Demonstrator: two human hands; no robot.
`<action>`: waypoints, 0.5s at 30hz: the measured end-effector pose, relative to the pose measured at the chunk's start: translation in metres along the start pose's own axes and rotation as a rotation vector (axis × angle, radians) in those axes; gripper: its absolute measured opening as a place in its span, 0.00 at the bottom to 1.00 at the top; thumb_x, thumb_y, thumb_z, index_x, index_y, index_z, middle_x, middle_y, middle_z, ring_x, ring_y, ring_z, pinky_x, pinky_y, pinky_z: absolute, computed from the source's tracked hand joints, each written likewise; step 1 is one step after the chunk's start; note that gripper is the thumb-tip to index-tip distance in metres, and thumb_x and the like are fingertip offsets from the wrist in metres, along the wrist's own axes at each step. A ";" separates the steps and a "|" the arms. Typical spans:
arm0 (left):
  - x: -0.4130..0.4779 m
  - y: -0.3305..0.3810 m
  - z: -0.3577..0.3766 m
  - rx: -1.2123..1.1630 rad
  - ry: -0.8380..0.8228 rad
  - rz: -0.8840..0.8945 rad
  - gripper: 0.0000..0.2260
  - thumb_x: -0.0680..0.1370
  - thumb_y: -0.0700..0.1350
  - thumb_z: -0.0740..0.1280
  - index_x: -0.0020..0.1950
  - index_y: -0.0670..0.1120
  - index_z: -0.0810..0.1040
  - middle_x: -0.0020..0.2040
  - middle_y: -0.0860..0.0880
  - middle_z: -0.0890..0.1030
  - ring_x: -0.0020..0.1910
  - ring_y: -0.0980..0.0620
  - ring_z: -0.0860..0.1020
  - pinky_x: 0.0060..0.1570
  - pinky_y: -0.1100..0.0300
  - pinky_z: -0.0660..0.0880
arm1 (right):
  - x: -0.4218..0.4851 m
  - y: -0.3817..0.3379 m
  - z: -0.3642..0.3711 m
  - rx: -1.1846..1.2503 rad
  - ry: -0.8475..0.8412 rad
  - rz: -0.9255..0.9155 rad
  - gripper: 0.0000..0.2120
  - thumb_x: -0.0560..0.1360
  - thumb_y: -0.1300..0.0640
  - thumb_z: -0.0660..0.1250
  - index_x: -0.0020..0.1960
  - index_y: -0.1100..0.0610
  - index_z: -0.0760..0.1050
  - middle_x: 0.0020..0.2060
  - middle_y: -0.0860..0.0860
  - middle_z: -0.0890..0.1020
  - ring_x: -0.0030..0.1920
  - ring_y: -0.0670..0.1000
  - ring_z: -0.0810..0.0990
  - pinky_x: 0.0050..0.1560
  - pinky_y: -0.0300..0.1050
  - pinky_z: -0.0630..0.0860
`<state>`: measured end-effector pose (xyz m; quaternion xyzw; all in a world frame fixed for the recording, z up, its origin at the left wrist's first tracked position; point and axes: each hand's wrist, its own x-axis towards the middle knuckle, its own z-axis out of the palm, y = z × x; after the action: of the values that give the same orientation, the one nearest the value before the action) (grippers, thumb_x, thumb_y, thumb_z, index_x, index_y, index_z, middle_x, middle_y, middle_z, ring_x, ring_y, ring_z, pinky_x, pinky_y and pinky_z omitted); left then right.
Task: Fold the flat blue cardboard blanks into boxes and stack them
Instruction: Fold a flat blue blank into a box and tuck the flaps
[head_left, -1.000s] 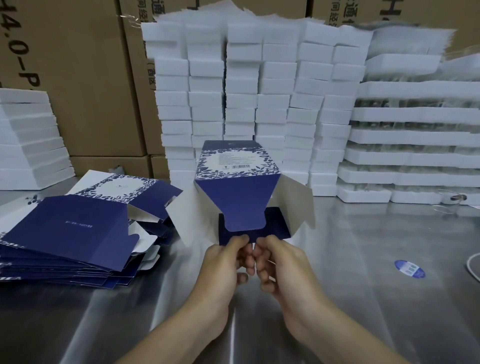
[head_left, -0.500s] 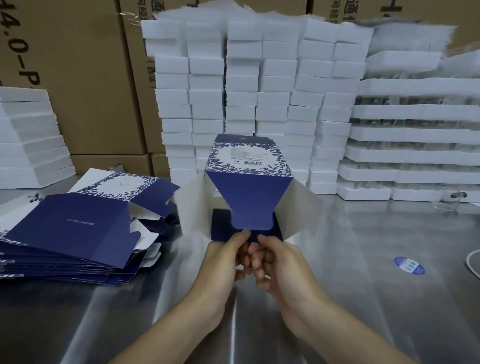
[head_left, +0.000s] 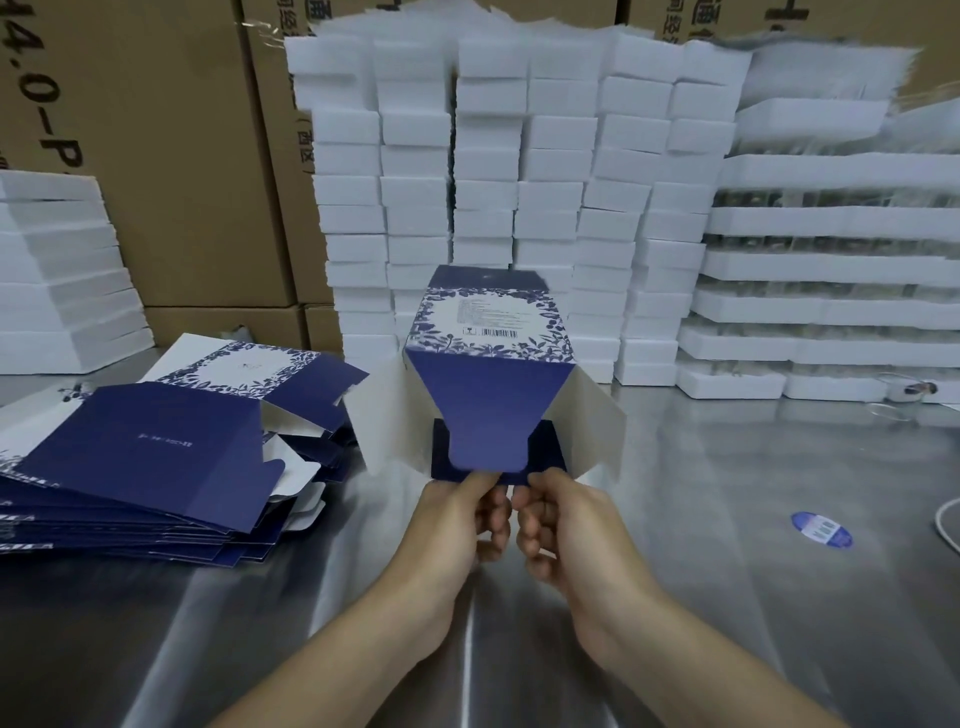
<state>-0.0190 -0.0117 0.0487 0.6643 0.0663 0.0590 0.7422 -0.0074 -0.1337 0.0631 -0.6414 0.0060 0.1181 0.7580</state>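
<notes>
Above the steel tabletop (head_left: 727, 519), both hands pinch the near flaps of a half-folded blue box (head_left: 491, 374): left hand (head_left: 457, 525) apparently at the tongue flap, right hand (head_left: 566, 525) beside it. Flat blanks (head_left: 150, 457) lie stacked at left.

How left hand (head_left: 457, 525) and right hand (head_left: 566, 525) grip the box (head_left: 491, 395) is partly hidden, fingertips curled out of sight. Box label print too small to read. Stack of flat blanks (head_left: 140, 457) at worktop's left edge and white cable (head_left: 948, 525) at right edge cut off by frame. Small object (head_left: 917, 388) by foam trays (head_left: 831, 265) blurred.
</notes>
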 end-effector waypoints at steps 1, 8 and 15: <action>0.001 0.000 -0.001 0.002 0.005 0.011 0.22 0.85 0.50 0.63 0.30 0.51 0.77 0.32 0.47 0.74 0.33 0.52 0.73 0.42 0.53 0.71 | 0.001 0.000 -0.001 -0.022 0.009 -0.004 0.16 0.81 0.56 0.63 0.36 0.56 0.77 0.26 0.51 0.73 0.25 0.47 0.70 0.27 0.40 0.66; 0.005 -0.001 -0.005 -0.063 0.018 -0.013 0.21 0.82 0.52 0.65 0.29 0.52 0.76 0.32 0.49 0.73 0.31 0.52 0.72 0.41 0.54 0.69 | 0.009 0.006 -0.005 0.084 0.074 -0.034 0.16 0.82 0.56 0.65 0.36 0.56 0.76 0.26 0.50 0.70 0.25 0.47 0.67 0.26 0.39 0.64; 0.015 -0.012 -0.010 0.036 0.114 0.091 0.22 0.81 0.52 0.70 0.28 0.52 0.73 0.30 0.49 0.72 0.31 0.53 0.72 0.42 0.53 0.72 | 0.010 0.007 -0.007 -0.080 -0.097 0.028 0.14 0.81 0.47 0.69 0.39 0.53 0.80 0.30 0.49 0.76 0.29 0.47 0.75 0.32 0.41 0.69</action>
<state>-0.0056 -0.0004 0.0353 0.6753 0.0793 0.1289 0.7218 0.0017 -0.1382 0.0533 -0.6645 -0.0265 0.1598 0.7295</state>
